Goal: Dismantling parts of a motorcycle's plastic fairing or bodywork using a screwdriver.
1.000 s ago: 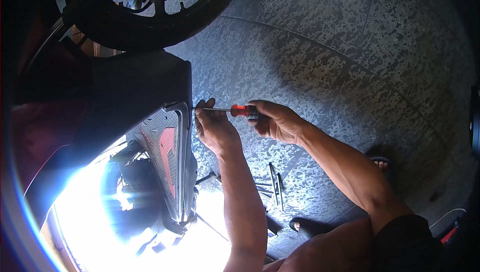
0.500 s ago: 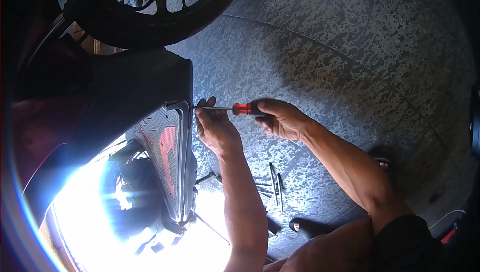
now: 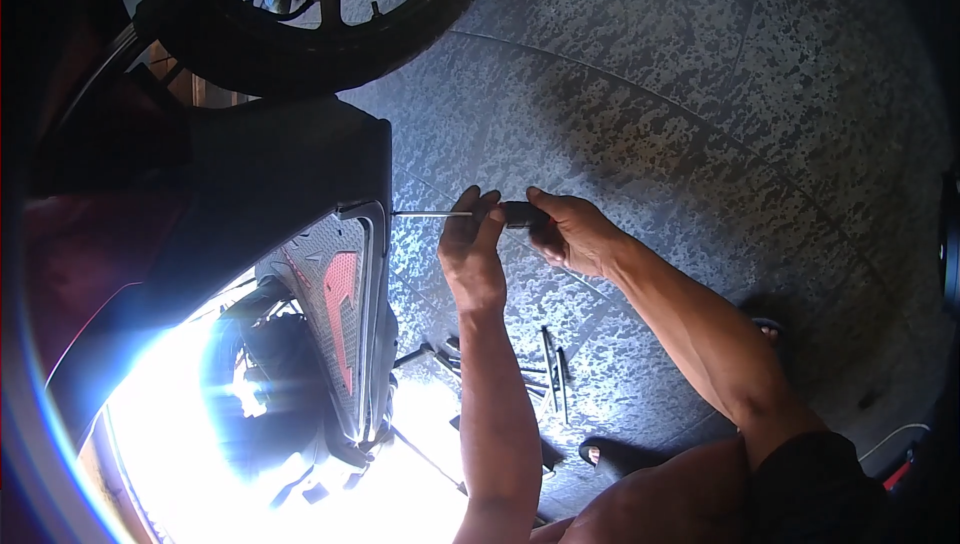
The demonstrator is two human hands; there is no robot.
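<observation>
A screwdriver (image 3: 522, 215) lies level between my hands, its bare metal shaft pointing left and its tip at the edge of the scooter's dark body panel (image 3: 290, 159). My left hand (image 3: 473, 259) is closed around the front of the handle, covering the red part. At the black rear end of that handle, the fingers and thumb of my right hand (image 3: 575, 232) grip it. Just below the tip runs the scooter's footboard (image 3: 318, 274), textured grey with a red patch. Whatever the tip meets is too small to make out.
Above the panel stands a scooter wheel (image 3: 300, 59) with a black tyre. Several thin dark rods (image 3: 555, 379) lie on the mottled grey floor (image 3: 680, 134) beyond my left forearm. Bright glare hides the lower left. A sandalled foot (image 3: 593, 454) shows near my knee.
My left hand has moved right, from the shaft near the tip back to the red part of the handle. My right hand stays at the handle, its thumb now more raised.
</observation>
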